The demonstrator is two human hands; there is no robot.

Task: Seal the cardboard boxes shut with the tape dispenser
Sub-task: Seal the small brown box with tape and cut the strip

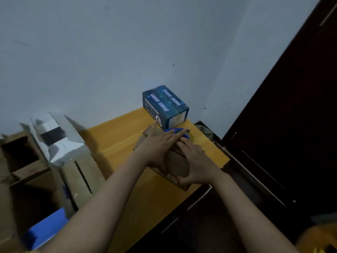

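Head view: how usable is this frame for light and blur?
Head view: dim, bluish light; the open cardboard boxes at left are smeared by motion blur; the dark door loses nearly all detail; the left hand and right hand on the small cardboard box read clearly.
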